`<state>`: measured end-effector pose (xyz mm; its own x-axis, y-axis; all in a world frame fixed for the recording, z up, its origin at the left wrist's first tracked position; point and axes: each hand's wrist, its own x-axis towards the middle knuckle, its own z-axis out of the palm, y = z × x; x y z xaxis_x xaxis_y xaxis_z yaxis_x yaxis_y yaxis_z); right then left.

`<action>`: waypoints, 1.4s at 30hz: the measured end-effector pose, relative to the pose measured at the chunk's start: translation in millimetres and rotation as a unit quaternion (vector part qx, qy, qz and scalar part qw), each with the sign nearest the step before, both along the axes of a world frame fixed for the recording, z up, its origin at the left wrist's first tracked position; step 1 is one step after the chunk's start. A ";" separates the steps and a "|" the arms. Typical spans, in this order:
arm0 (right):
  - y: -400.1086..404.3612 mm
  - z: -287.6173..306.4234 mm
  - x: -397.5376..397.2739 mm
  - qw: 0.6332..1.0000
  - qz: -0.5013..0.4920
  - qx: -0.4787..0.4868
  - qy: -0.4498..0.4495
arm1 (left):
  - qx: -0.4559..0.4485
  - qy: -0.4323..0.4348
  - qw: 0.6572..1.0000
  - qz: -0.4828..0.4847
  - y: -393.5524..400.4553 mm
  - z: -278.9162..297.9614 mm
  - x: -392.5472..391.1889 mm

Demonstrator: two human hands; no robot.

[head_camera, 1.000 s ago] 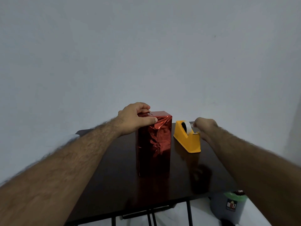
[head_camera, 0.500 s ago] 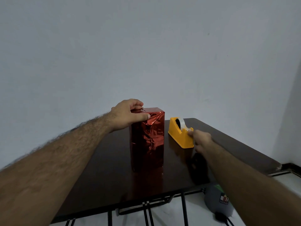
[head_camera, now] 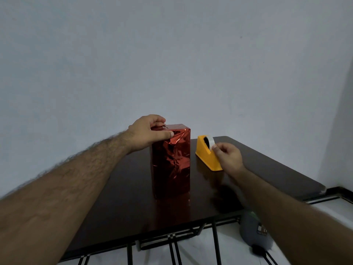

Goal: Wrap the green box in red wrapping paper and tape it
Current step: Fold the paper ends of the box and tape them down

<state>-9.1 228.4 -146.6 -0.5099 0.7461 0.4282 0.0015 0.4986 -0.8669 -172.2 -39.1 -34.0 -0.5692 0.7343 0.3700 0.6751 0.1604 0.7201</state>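
Observation:
The box (head_camera: 172, 163) stands upright in the middle of the dark table (head_camera: 133, 203), fully covered in shiny red wrapping paper; no green shows. My left hand (head_camera: 148, 133) grips its top left corner, thumb across the front and fingers curled over the top fold. To the right stands a yellow tape dispenser (head_camera: 205, 152) with a roll of clear tape (head_camera: 209, 141). My right hand (head_camera: 228, 157) is at the dispenser's near end, thumb and forefinger pinching the tape end just off the roll.
A pale wall rises behind the table. A grey bin (head_camera: 252, 232) with a label sits on the white tiled floor under the table's right front corner. Black metal table legs (head_camera: 215, 243) show below the front edge.
My right hand went from behind the dispenser to its near end and now pinches the tape end. The view shifted left and down. My left hand kept its hold on the box top.

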 end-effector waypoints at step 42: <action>-98.4 208.9 -78.0 0.864 0.168 0.275 -0.387 | -0.067 0.077 0.994 0.050 -9.0 11.5 17.9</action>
<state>-87.1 130.1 62.3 -0.9508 0.2912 0.1053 0.2483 0.9201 -0.3029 -154.3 -48.1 -22.5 -0.5856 0.7257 0.3613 0.7513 0.3185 0.5780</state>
